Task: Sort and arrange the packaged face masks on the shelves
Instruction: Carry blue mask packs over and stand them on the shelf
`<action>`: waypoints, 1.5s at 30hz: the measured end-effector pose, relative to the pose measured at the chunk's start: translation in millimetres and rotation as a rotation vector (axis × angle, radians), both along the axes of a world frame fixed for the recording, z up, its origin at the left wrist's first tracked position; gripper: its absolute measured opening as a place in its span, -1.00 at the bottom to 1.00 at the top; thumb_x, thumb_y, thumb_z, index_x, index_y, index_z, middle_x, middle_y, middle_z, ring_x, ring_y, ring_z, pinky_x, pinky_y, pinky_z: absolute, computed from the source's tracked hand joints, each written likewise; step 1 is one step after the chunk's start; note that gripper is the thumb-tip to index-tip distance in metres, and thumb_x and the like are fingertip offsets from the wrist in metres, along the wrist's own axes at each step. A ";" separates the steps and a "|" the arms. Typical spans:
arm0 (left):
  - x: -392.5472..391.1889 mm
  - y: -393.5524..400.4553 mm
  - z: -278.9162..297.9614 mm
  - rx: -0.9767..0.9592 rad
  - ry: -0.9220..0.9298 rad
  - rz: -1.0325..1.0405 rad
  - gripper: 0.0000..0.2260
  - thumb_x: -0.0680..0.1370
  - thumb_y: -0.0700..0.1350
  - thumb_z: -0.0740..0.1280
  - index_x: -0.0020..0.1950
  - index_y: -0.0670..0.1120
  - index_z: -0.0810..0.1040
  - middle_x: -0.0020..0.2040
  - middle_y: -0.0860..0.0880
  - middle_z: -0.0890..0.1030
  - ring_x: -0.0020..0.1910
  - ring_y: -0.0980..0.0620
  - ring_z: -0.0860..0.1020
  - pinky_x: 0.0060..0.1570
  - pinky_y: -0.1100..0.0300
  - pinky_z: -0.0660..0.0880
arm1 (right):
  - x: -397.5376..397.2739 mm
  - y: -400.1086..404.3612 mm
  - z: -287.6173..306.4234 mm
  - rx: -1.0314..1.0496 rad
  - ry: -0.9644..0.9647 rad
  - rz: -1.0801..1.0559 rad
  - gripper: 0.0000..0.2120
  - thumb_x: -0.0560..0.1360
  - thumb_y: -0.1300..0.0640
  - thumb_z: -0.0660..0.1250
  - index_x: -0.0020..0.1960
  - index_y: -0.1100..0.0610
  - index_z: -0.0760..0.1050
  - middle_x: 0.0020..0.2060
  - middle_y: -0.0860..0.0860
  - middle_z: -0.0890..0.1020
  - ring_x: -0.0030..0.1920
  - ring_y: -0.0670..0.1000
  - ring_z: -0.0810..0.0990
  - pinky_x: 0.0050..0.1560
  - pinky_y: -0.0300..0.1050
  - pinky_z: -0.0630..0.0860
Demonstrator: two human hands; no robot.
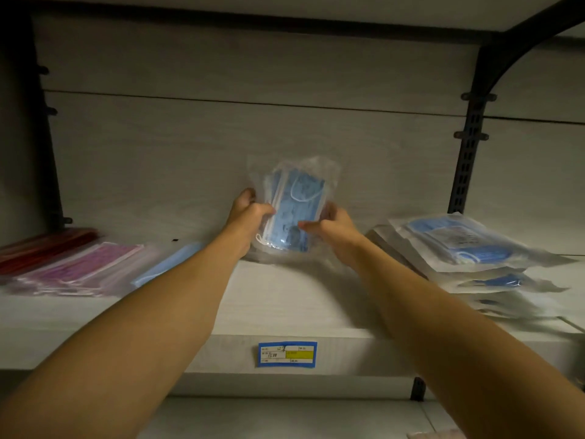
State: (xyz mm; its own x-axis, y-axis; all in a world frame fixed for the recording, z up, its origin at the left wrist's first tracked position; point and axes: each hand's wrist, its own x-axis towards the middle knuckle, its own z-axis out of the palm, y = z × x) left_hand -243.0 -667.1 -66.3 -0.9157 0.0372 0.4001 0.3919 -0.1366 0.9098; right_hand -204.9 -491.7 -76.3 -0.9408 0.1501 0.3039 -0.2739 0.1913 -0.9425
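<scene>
A clear plastic pack of blue face masks [294,204] stands upright at the back middle of the white shelf [285,312], against the back panel. My left hand [248,210] grips its left edge, thumb on the front. My right hand [332,224] holds its right edge, thumb across the front. A stack of clear packs with blue masks [468,248] lies on the shelf at the right. On the left lie a pink mask pack [85,267], a red pack [41,248] and a light blue pack [167,264].
A blue and yellow price label [287,354] sticks to the shelf's front edge. Black slotted uprights [468,153] and a bracket stand at the right, another upright [47,137] at the left. A lower shelf [285,416] shows below.
</scene>
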 end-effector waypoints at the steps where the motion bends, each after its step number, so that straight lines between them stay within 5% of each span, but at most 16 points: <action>1: -0.6 -0.9 -1.7 -0.018 -0.006 -0.018 -0.66 0.31 -0.25 0.39 0.08 -0.14 0.54 -0.08 -0.15 0.63 -0.09 -0.16 0.63 -0.11 0.01 0.57 | -3.5 -0.1 -5.2 -0.011 -0.012 0.007 -0.34 0.27 0.23 0.61 0.31 0.20 0.44 0.16 0.10 0.65 0.12 0.14 0.68 0.04 0.09 0.67; 5: -10.6 -3.1 -3.0 -0.089 0.006 0.011 -0.70 0.43 -0.37 0.38 0.09 -0.09 0.53 -0.01 -0.12 0.64 0.01 -0.19 0.64 0.02 -0.04 0.61 | -6.6 1.6 -7.2 -0.029 0.022 -0.012 -0.53 0.45 0.38 0.49 0.28 0.18 0.41 0.20 0.12 0.62 0.15 0.13 0.65 0.10 0.10 0.65; 11: -9.9 1.5 2.4 0.018 0.030 -0.063 -0.38 0.42 -0.51 0.33 0.38 0.00 0.44 0.26 -0.06 0.57 0.20 -0.12 0.59 0.17 -0.08 0.59 | -6.4 4.6 2.0 -0.048 0.130 -0.097 -0.63 0.50 0.30 0.47 0.24 0.15 0.42 -0.04 -0.05 0.62 -0.10 -0.12 0.64 -0.26 -0.29 0.61; 15: -3.9 1.0 4.7 0.109 -0.013 -0.189 -0.42 0.31 -0.49 0.28 0.16 0.07 0.49 0.10 -0.06 0.63 0.08 -0.12 0.63 -0.10 0.07 0.63 | -3.8 2.1 5.4 -0.081 0.142 -0.069 -0.58 0.51 0.20 0.48 0.30 0.17 0.41 0.11 0.05 0.63 0.06 0.01 0.66 0.05 -0.04 0.63; 21: -1.3 4.7 2.1 0.020 -0.071 -0.161 -0.43 0.32 -0.35 0.35 0.31 -0.02 0.51 0.06 -0.13 0.69 0.08 -0.20 0.66 0.08 -0.15 0.62 | 0.1 2.7 4.1 -0.044 0.101 0.018 -0.74 0.53 0.26 0.44 0.13 0.04 0.47 0.02 -0.04 0.64 -0.04 -0.10 0.64 -0.32 -0.36 0.52; 27: 0.2 13.7 0.3 -0.037 -0.013 -0.089 -0.53 0.43 -0.47 0.28 0.20 0.00 0.49 0.06 -0.13 0.66 0.07 -0.19 0.65 0.05 -0.15 0.63 | -1.2 -0.9 -1.1 -0.003 0.093 0.029 -0.52 0.50 0.31 0.47 0.38 0.19 0.45 0.17 0.06 0.66 0.14 0.07 0.65 0.14 0.03 0.62; 37: -3.0 10.5 2.3 -0.070 0.078 -0.023 -0.56 0.49 -0.40 0.42 0.25 -0.03 0.43 0.07 0.02 0.62 0.01 0.06 0.63 -0.06 0.09 0.62 | -0.1 1.2 5.1 -0.096 0.112 -0.039 -0.54 0.45 0.29 0.52 0.30 0.19 0.49 0.06 0.02 0.68 0.00 -0.03 0.68 -0.17 -0.20 0.62; 45: -15.4 4.4 -1.0 -0.043 0.052 -0.010 -0.32 0.39 -0.35 0.56 0.34 0.09 0.33 0.16 0.03 0.56 0.09 0.08 0.59 -0.07 0.21 0.57 | 2.7 5.7 7.3 -0.091 0.010 -0.072 -0.57 0.43 0.19 0.55 0.19 0.10 0.41 0.02 -0.04 0.60 -0.02 -0.07 0.60 -0.18 -0.14 0.45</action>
State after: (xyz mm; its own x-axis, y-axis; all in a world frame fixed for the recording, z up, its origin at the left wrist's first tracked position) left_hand -258.4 -662.6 -67.3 -0.8930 0.0642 0.4454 0.4381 -0.1016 0.8932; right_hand -202.2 -486.0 -69.0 -0.9235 0.2447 0.2954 -0.2720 0.1251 -0.9541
